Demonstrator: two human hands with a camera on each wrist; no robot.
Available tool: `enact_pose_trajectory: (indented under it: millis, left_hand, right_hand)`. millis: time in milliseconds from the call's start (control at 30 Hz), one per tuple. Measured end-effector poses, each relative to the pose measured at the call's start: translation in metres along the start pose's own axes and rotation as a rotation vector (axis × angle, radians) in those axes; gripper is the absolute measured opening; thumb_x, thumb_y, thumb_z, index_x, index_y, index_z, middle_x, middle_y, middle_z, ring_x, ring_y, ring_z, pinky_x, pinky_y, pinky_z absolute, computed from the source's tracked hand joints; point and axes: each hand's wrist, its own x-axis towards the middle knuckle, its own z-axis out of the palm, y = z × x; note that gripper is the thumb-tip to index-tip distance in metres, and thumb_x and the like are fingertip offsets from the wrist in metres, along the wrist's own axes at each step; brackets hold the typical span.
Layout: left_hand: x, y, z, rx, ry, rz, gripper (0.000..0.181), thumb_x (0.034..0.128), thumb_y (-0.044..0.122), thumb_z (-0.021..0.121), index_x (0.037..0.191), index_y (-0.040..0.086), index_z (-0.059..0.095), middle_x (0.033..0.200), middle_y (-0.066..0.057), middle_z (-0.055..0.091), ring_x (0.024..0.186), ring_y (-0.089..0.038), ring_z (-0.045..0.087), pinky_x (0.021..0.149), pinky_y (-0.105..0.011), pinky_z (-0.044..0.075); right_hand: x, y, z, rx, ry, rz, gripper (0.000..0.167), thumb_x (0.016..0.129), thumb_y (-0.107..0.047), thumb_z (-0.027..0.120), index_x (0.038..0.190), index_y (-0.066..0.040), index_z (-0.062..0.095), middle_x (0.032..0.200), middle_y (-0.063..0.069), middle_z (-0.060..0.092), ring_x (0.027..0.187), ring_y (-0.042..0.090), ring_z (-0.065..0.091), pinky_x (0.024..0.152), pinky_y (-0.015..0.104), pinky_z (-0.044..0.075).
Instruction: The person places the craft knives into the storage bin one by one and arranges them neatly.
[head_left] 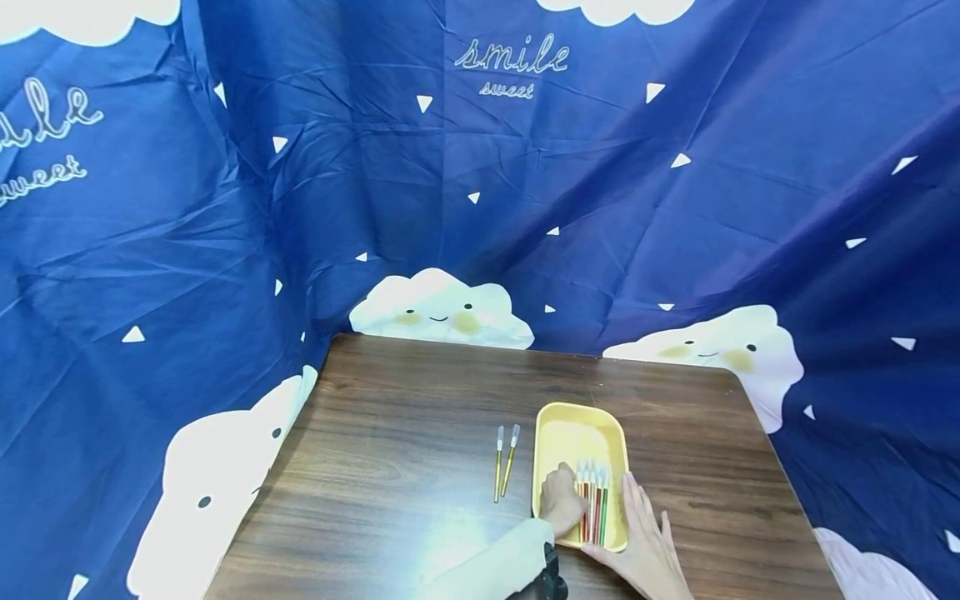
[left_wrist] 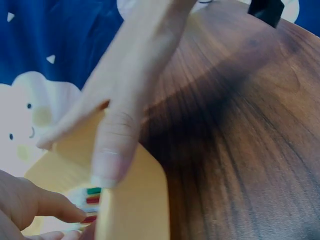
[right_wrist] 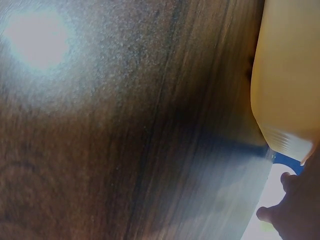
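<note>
A yellow tray (head_left: 546,417) lies on the table with several thin pens (head_left: 592,504) in its near half, their barrels gold, red and green under clear caps. Reaching into the tray's left side, my left hand (head_left: 562,502) has curled fingers at the leftmost pen and appears to pinch it; the fingertips are partly hidden. In the left wrist view, its index finger (left_wrist: 60,207) touches the pens. My right hand (head_left: 647,542) rests against the tray's near right corner, thumb over the near rim and fingers straight along the right side.
Two gold pens (head_left: 504,467) with clear caps lie side by side on the brown wooden table (head_left: 390,433), left of the tray. A blue curtain (head_left: 420,208) with clouds hangs behind and beside the table. Light glares off the tabletop near the left forearm.
</note>
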Motion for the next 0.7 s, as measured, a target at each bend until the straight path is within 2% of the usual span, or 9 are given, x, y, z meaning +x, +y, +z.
enact_pose_trajectory:
  millis: [167,267,300,367,433,467,533,600,700]
  left_hand:
    - [0.002,0.008,-0.016,-0.017,0.009,0.018,0.038,0.0647,-0.006,0.088,0.093,0.007,0.067,0.080,-0.004,0.064,0.074,-0.023,0.064,0.067,-0.034,0.055]
    - [0.009,0.007,-0.022,-0.035,0.002,0.031,0.037,0.0670,-0.005,0.089,0.095,0.009,0.068,0.075,0.000,0.062,0.070,-0.018,0.061,0.066,-0.031,0.053]
    - [0.012,0.005,-0.022,-0.041,-0.008,0.029,0.037,0.0681,-0.005,0.089,0.096,0.009,0.069,0.073,0.001,0.061,0.068,-0.015,0.060,0.065,-0.029,0.053]
    - [0.022,-0.011,-0.011,-0.042,0.003,0.053,0.037,0.0694,-0.003,0.089,0.096,0.010,0.068,0.069,0.004,0.060,0.058,-0.009,0.056,0.057,-0.027,0.051]
    - [0.028,-0.022,-0.006,-0.046,0.013,0.069,0.036,0.0704,-0.003,0.088,0.097,0.011,0.067,0.065,0.006,0.059,0.047,-0.004,0.052,0.050,-0.024,0.047]
    - [0.029,-0.023,-0.009,-0.050,0.004,0.063,0.035,0.0719,-0.003,0.087,0.097,0.012,0.067,0.065,0.007,0.060,0.044,-0.003,0.051,0.049,-0.024,0.047]
    - [0.029,-0.023,-0.017,-0.080,0.003,0.047,0.034,0.0723,-0.003,0.087,0.097,0.011,0.068,0.064,0.006,0.061,0.040,-0.004,0.052,0.047,-0.025,0.047]
    - [0.023,-0.010,-0.041,-0.109,-0.019,0.015,0.032,0.0729,-0.004,0.086,0.096,0.009,0.069,0.064,0.005,0.063,0.046,-0.006,0.055,0.051,-0.025,0.048]
    - [0.018,0.000,-0.068,-0.101,-0.017,0.006,0.029,0.0724,-0.004,0.085,0.095,0.007,0.071,0.064,0.005,0.065,0.054,-0.008,0.057,0.056,-0.025,0.048]
  right_hand:
    - [0.000,0.000,0.000,-0.005,-0.009,0.008,0.141,0.071,-0.068,0.087,0.170,-0.011,0.006,0.165,0.032,0.030,0.149,0.052,0.031,0.110,0.082,0.019]
    - [0.000,0.000,-0.001,-0.005,0.005,-0.005,0.140,0.071,-0.067,0.088,0.170,-0.010,0.008,0.164,0.032,0.031,0.148,0.052,0.032,0.109,0.082,0.020]
    - [0.000,0.000,-0.001,-0.006,0.010,-0.009,0.140,0.070,-0.066,0.088,0.170,-0.009,0.009,0.163,0.033,0.032,0.148,0.053,0.033,0.109,0.082,0.020]
    - [-0.001,-0.002,-0.003,-0.003,0.010,-0.014,0.139,0.071,-0.066,0.088,0.170,-0.009,0.010,0.163,0.032,0.032,0.148,0.052,0.033,0.109,0.082,0.020]
    - [-0.002,-0.002,-0.003,0.000,0.005,-0.014,0.138,0.071,-0.066,0.088,0.170,-0.008,0.009,0.163,0.032,0.032,0.147,0.053,0.033,0.108,0.083,0.020]
    - [-0.002,-0.002,-0.004,0.001,0.001,-0.012,0.139,0.072,-0.065,0.088,0.170,-0.008,0.009,0.163,0.032,0.032,0.147,0.053,0.033,0.108,0.083,0.020]
    - [-0.001,-0.002,-0.004,0.003,-0.007,-0.009,0.139,0.072,-0.065,0.088,0.170,-0.008,0.007,0.163,0.033,0.031,0.147,0.053,0.033,0.108,0.083,0.019]
    - [-0.001,-0.002,-0.004,0.004,-0.007,-0.006,0.139,0.072,-0.065,0.088,0.170,-0.008,0.007,0.163,0.033,0.031,0.147,0.053,0.033,0.108,0.083,0.020]
    - [-0.001,-0.002,-0.003,0.009,-0.014,-0.001,0.139,0.072,-0.066,0.087,0.170,-0.010,0.007,0.164,0.033,0.030,0.148,0.053,0.032,0.109,0.083,0.019]
